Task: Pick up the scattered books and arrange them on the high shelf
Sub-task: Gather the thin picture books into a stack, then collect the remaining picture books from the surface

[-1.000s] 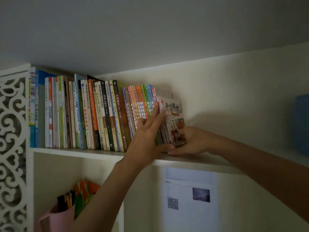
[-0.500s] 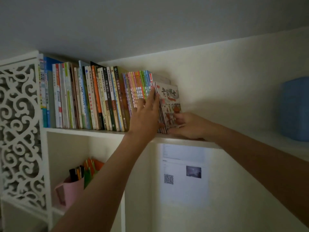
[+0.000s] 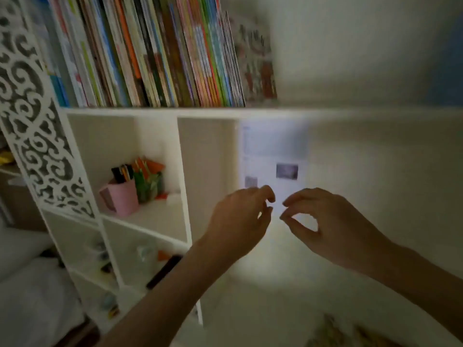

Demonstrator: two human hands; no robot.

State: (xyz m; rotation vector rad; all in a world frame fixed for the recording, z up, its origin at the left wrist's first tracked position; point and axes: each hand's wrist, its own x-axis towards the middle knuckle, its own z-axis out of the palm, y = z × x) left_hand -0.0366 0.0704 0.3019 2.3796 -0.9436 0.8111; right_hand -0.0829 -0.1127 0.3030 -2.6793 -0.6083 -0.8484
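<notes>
A row of upright books point(image 3: 150, 53) fills the high shelf point(image 3: 325, 112) at the top of the view. The rightmost one, a picture book point(image 3: 255, 61) with an illustrated cover, leans against the others. Well below the shelf, my left hand point(image 3: 240, 221) and my right hand point(image 3: 323, 221) hang in front of the wall, close together. Both have loosely curled fingers and hold nothing. The frame is blurred by motion.
A white cubby unit point(image 3: 180, 171) sits under the shelf, with a pink pen cup point(image 3: 122, 200) in one cell. A carved white side panel point(image 3: 32, 121) stands at the left. A printed sheet point(image 3: 275, 159) is stuck on the wall. Something colourful point(image 3: 333, 331), blurred, lies at the bottom right.
Both hands have let go of the books on the shelf and dropped down in front of the wall. The view has tilted downward, so the shelf now sits at the top.
</notes>
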